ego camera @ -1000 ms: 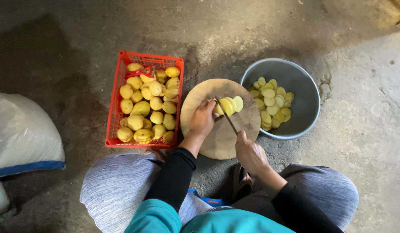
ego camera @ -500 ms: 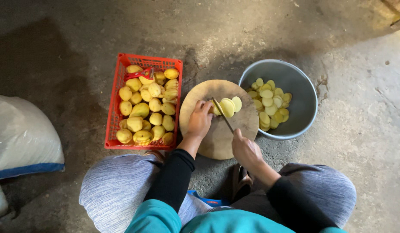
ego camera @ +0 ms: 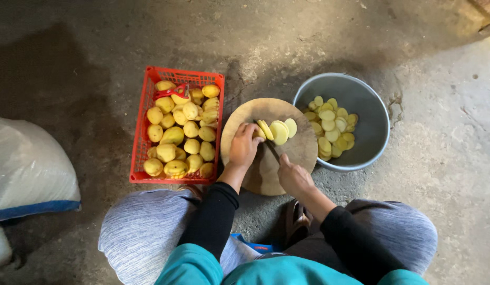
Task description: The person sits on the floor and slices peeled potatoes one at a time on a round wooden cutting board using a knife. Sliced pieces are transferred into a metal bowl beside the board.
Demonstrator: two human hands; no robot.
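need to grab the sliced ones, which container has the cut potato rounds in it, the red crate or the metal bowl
The round grey metal bowl, right of the cutting board, holds the slices. The red crate on the left holds whole peeled potatoes.

The left hand covers the potato end. The knife handle is hidden in the right hand. The sack is cut off at the left edge.

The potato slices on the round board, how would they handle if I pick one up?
The potato slices look thin and freshly cut, so probably damp and slippery between fingers. They lean overlapped against each other, so nudging one may topple the row. Being thin, they likely weigh little and could snap if bent.
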